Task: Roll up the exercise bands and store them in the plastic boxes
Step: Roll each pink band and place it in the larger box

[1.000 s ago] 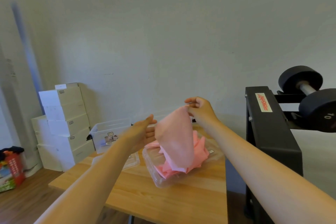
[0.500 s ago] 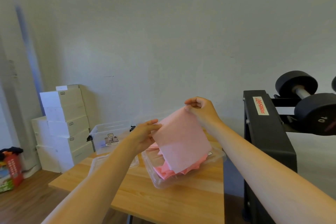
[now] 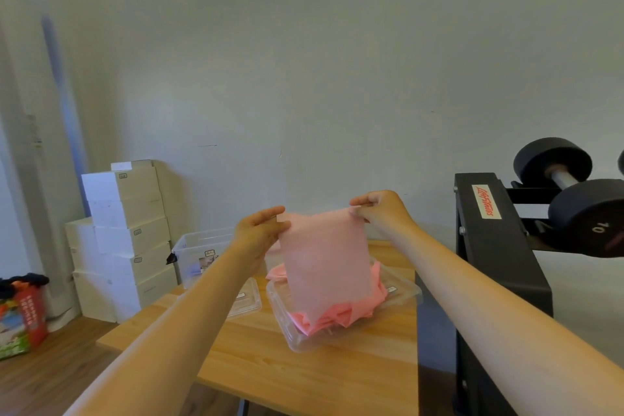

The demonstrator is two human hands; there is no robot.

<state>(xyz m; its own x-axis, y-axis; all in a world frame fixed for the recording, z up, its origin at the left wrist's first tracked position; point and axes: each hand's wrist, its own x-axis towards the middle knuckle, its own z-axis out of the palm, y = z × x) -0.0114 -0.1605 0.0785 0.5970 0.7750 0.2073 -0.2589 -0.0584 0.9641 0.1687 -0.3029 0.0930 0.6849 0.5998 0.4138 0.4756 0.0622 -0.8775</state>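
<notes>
Pale wooden bench [image 3: 304,378] carries a shallow clear plastic box [image 3: 401,300]; a thin pink rubber exercise band [image 3: 324,260] hangs above it, lower end heaped inside. Left grip [image 3: 260,230] and right grip [image 3: 381,209] each pinch a top corner (probably to spread it flat for rolling). A deeper clear plastic tub [image 3: 196,246] stands behind.

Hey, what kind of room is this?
Likely a home gym or workout storage room: a dumbbell sits on a black weight rack, a pink exercise band hangs over a clear plastic box on a wooden table, and white cartons are stacked nearby.
</notes>
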